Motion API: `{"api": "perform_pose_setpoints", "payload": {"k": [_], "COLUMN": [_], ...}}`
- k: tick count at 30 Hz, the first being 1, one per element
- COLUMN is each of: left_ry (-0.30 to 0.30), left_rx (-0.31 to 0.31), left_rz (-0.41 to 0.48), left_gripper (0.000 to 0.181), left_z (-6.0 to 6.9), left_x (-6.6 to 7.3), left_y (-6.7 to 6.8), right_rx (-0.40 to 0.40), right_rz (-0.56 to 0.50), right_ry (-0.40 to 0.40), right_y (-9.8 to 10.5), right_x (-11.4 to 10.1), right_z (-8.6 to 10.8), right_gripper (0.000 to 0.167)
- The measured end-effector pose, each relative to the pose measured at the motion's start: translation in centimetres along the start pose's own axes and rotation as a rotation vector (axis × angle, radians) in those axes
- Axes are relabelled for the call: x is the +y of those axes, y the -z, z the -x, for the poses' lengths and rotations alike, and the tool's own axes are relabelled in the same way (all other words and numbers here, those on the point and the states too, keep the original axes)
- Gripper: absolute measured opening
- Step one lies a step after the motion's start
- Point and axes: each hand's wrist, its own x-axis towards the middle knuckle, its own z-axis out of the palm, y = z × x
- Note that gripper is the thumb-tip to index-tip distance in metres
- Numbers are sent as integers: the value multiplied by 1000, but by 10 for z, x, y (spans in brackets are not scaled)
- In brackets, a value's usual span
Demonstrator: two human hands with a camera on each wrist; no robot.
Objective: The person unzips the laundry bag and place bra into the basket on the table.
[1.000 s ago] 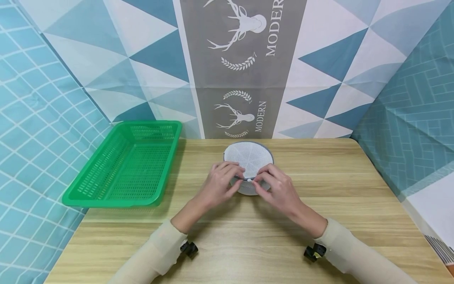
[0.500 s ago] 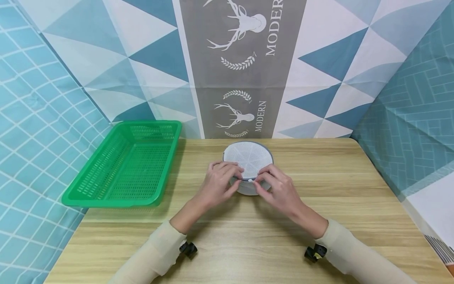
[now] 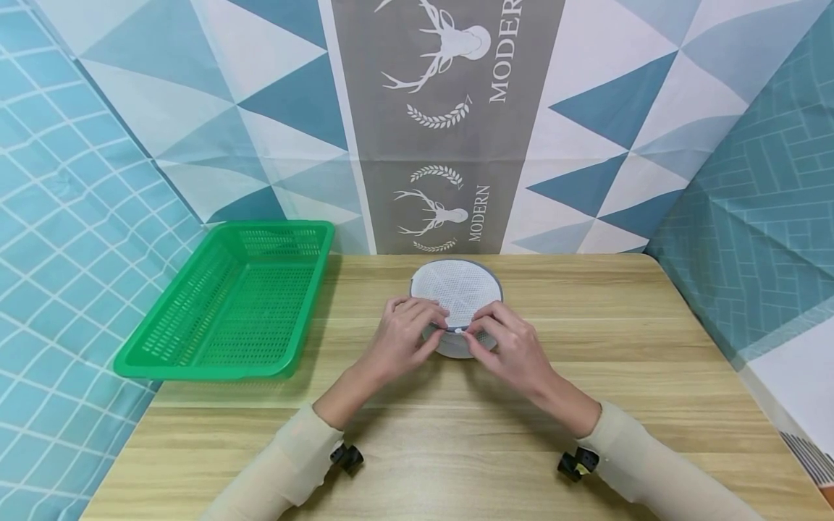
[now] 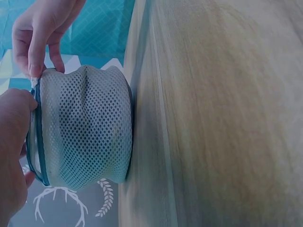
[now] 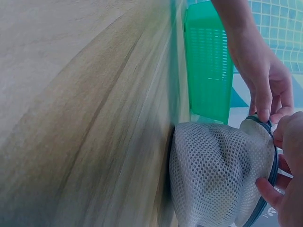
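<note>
A round white mesh laundry bag (image 3: 456,286) with dark blue zipper trim stands upright on the table. Its mesh side wall (image 4: 87,123) sags in soft folds in the left wrist view. My left hand (image 3: 407,329) pinches the zippered rim at the near side between thumb and fingers. Close beside it, my right hand (image 3: 511,344) pinches the small white zipper pull (image 3: 459,331) on the same rim. The two hands' fingertips are a short gap apart. In the right wrist view, fingers of the right hand (image 5: 291,165) also touch the top edge.
To the left stands a green plastic basket (image 3: 300,318) with perforated walls, nothing seen inside. The wooden table (image 3: 456,449) ends at a patterned cloth backdrop (image 3: 443,145). Blue cloth hangs along both sides.
</note>
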Motion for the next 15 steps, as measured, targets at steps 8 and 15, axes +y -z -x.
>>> {"api": "perform_pose_setpoints", "payload": {"k": [8,15], "left_ry": [13,9], "left_rx": [-21,-5], "left_rz": [39,25], "left_gripper": [15,15], "left_z": [2,2], "left_x": [-1,-1], "left_y": [1,2], "right_rx": [-2,9], "right_rz": [-1,1], "right_ry": [-13,-5], "right_y": [2,1], "right_x": [-1,0], "right_z": [0,1], "right_gripper": [16,16]}}
